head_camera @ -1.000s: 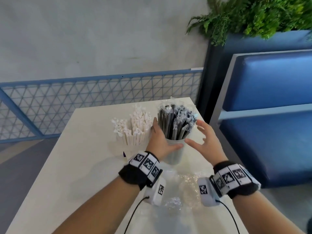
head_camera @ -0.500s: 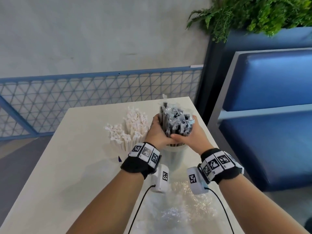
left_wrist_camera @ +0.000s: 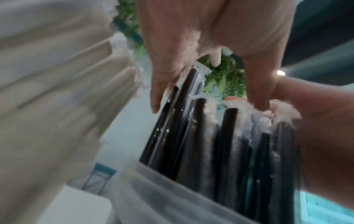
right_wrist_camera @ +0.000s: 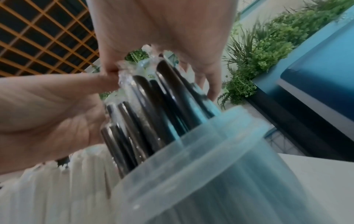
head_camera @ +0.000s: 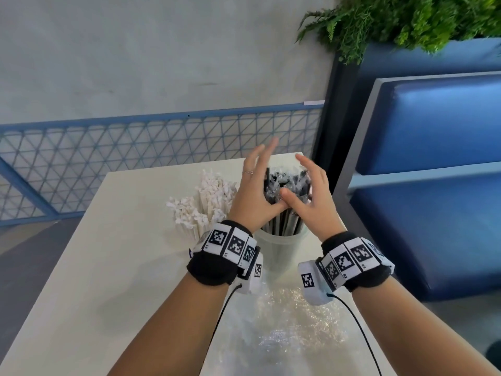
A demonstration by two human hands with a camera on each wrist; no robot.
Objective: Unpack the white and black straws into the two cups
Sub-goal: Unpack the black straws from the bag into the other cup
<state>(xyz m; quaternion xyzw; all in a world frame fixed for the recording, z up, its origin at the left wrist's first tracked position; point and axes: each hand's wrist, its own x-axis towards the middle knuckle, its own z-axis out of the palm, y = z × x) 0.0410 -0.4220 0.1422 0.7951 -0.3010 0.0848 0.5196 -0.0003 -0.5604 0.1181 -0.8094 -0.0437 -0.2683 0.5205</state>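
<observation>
Head view: pale table (head_camera: 108, 267) before a grey wall and blue mesh railing (head_camera: 135, 147), blue bench (head_camera: 433, 185) at right, crumpled clear wrapping (head_camera: 292, 329) at lower centre. Centre frame, black straws (head_camera: 284, 185) standing in a translucent cup (head_camera: 279, 251); just left, white straws (head_camera: 200, 204) upright, their cup hidden. Left hand (head_camera: 253, 199) and right hand (head_camera: 311, 202) flanking the black bundle, fingers spread and straight, thumbs meeting in front; nothing gripped. Left wrist view: black straws (left_wrist_camera: 220, 144) in clear sleeves rising from the cup rim (left_wrist_camera: 153, 174), fingertips (left_wrist_camera: 156, 104) extended beside their tops, white straws (left_wrist_camera: 57, 91) blurred at left. Right wrist view: same bundle (right_wrist_camera: 153, 113) leaning in the cup (right_wrist_camera: 220, 166), palms open around it, whether fingertips touch the sleeves unclear. Judged step: settling and evening the black straws. Best done with light inward pats from both sides, cup kept steady, tops left level, neighbouring white bundle undisturbed.
</observation>
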